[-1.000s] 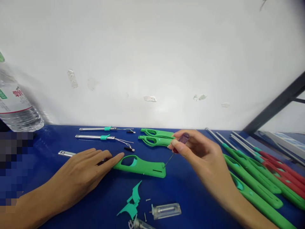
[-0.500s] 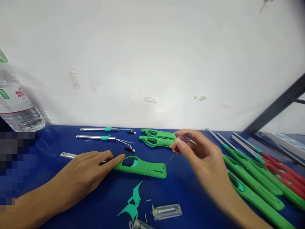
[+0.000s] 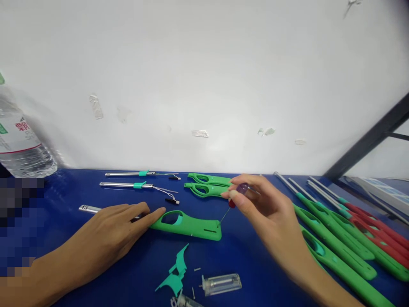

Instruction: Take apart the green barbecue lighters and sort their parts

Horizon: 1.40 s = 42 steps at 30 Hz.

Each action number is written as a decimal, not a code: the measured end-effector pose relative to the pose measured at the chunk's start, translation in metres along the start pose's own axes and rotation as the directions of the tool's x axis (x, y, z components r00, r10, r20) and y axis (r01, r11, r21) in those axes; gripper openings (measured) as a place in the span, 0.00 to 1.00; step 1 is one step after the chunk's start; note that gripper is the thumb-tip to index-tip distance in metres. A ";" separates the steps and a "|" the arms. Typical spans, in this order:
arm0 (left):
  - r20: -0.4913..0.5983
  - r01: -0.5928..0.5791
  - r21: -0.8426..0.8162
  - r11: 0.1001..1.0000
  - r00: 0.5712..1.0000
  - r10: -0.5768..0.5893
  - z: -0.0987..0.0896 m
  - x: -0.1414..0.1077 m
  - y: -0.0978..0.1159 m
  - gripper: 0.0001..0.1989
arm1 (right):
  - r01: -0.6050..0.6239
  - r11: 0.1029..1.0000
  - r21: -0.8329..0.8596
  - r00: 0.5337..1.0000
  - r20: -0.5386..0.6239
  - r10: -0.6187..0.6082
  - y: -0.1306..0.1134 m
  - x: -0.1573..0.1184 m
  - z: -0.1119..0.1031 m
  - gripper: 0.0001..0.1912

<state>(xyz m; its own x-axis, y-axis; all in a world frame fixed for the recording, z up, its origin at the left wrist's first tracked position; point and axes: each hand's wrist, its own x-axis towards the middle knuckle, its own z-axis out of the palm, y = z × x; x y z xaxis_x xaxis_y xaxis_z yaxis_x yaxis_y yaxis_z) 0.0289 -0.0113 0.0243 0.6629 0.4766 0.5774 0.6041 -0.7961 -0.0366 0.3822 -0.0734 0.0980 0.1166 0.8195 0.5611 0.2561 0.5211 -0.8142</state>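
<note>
My left hand is closed over the front part of a green long-necked lighter, pressing it to the table. The lighter's metal tube sticks out to the left from under the hand. My right hand pinches a small screwdriver by its dark red handle. The thin shaft slants down to the left, and its tip is at the small hole near the right end of the lighter's handle. Below lie teal plastic pieces, a clear fuel tank and two small screws.
Two metal tubes with wires lie at the back left. Green handle shells are behind my right hand. Several green lighters and red lighters lie at the right. A water bottle stands at the left by the white wall.
The screwdriver has moved slightly left and down, its tip now at the hole in the lighter's handle. My left hand stays on the lighter. The whole view has shifted slightly.
</note>
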 end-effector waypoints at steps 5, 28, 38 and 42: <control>0.010 -0.024 -0.021 1.000 1.000 0.024 -0.005 -0.006 -0.005 0.25 | 0.019 1.000 0.006 0.999 -0.044 -0.019 -0.005 0.002 -0.001 0.06; 0.071 -0.195 0.084 0.977 0.979 0.189 -0.008 -0.008 -0.015 0.22 | -0.006 0.998 0.058 1.000 0.013 0.006 -0.005 0.003 -0.008 0.11; 0.071 -0.163 0.026 0.986 0.984 0.161 -0.010 -0.009 -0.016 0.22 | -0.005 0.998 0.070 1.000 0.009 0.004 -0.001 0.001 -0.009 0.07; 0.066 -0.174 0.027 0.984 0.983 0.172 -0.011 -0.008 -0.015 0.21 | -0.014 0.998 0.064 1.000 0.012 0.013 -0.002 0.002 -0.008 0.05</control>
<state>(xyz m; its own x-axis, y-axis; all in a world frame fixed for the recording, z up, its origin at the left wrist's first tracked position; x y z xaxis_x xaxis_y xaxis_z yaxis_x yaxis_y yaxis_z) 0.0101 -0.0071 0.0293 0.7845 0.3561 0.5076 0.4912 -0.8566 -0.1582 0.3899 -0.0744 0.1016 0.1083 0.8291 0.5485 0.1923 0.5239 -0.8298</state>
